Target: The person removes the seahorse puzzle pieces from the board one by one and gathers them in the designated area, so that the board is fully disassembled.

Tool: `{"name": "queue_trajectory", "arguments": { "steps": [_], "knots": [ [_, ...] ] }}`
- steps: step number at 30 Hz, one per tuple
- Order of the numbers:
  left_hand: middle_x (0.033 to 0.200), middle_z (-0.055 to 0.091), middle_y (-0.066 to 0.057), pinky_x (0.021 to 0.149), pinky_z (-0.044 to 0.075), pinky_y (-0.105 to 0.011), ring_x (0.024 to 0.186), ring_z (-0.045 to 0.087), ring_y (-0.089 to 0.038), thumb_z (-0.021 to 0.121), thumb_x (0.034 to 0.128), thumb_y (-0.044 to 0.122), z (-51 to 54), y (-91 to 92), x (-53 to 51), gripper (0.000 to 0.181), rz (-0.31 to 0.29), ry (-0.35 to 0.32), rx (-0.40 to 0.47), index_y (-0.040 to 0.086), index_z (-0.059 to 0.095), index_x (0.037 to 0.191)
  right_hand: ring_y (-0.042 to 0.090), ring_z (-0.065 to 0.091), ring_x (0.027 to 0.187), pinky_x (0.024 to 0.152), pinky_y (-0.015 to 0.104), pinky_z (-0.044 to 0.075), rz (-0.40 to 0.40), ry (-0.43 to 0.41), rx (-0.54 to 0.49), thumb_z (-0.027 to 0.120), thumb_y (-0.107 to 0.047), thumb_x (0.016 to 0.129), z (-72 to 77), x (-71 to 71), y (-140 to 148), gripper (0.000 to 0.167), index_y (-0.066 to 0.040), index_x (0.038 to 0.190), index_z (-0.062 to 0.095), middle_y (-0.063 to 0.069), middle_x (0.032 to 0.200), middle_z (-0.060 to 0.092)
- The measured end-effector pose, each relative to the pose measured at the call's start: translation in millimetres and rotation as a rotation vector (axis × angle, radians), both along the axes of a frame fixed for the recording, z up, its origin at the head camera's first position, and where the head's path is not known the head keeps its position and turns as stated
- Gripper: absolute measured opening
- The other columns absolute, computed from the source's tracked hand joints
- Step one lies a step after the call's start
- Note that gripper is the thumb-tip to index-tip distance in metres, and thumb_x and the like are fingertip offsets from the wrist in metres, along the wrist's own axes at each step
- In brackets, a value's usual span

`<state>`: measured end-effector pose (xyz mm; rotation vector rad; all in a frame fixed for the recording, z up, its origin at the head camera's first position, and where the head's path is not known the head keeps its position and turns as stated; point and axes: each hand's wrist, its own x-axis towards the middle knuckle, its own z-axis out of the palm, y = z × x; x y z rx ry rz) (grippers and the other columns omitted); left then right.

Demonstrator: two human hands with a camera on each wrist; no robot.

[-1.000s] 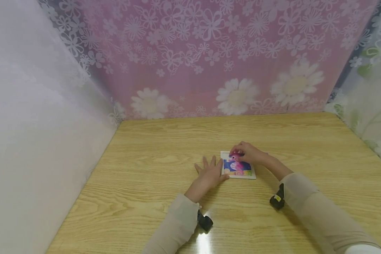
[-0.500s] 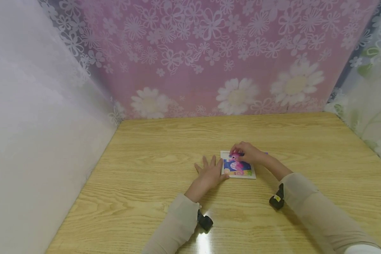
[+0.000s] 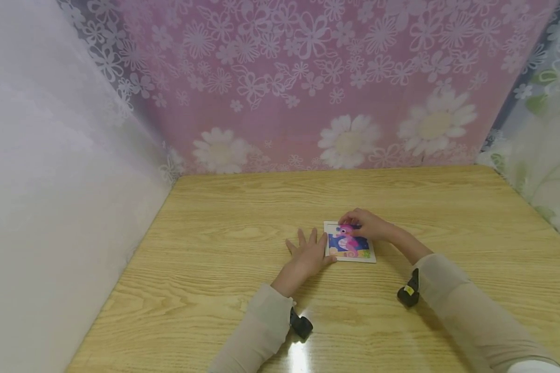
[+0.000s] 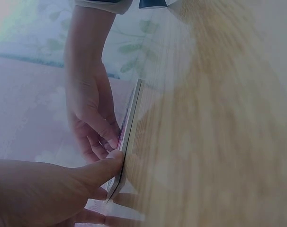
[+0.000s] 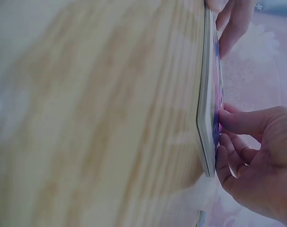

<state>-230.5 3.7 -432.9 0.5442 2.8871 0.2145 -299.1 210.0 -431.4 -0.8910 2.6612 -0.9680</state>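
Note:
A jigsaw puzzle [image 3: 347, 246] with a pink seahorse on blue lies in a white-rimmed tray on the table. White backing shows at its top left. My left hand [image 3: 307, 256] lies with spread fingers on the table, its thumb and index finger against the tray's left edge; in the left wrist view, the thumb [image 4: 105, 170] touches that edge. My right hand [image 3: 366, 225] is over the top right of the tray. Its thumb and curled fingers pinch a puzzle piece [image 3: 346, 229] with the seahorse's head. The fingers hide part of the tray's upper corner.
The wood-grain table [image 3: 242, 217] extends around the tray. A pink floral cloth [image 3: 280, 124] stands along the back, with a pale wall [image 3: 65, 186] at left. A thin object's edge [image 5: 201, 218] shows on the table beyond the tray in the right wrist view.
My right hand has barely shifted, still at the seahorse-head piece. A small purple patch behind the right wrist is now mostly hidden. My left hand stays still.

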Motion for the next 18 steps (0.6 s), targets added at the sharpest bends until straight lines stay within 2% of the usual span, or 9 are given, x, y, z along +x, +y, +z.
{"name": "queue_trajectory", "arguments": {
  "steps": [7,18],
  "knots": [
    [0.149,0.021,-0.012,0.093,0.018,-0.068,0.132,0.012,-0.045,0.045,0.0890,0.054,-2.0,0.3,-1.4,0.069,-0.002,0.004,-0.008,0.018,0.029,0.146,0.039,0.050,0.098,0.085,0.053,0.040,0.002,0.011,-0.006,0.061,0.008,0.083,0.4,-0.5,-0.5,0.026,0.002,0.108,0.058,0.017,0.100,0.054],
    [0.149,0.022,-0.012,0.093,0.019,-0.067,0.132,0.012,-0.045,0.046,0.0899,0.052,-0.3,0.4,-0.5,0.067,-0.005,-0.005,-0.009,0.017,0.030,0.145,0.041,0.049,0.101,0.086,0.054,0.040,-0.012,-0.065,0.020,0.055,0.014,0.082,1.8,0.7,3.0,0.033,0.003,0.114,0.058,0.019,0.103,0.051]
  ]
}}
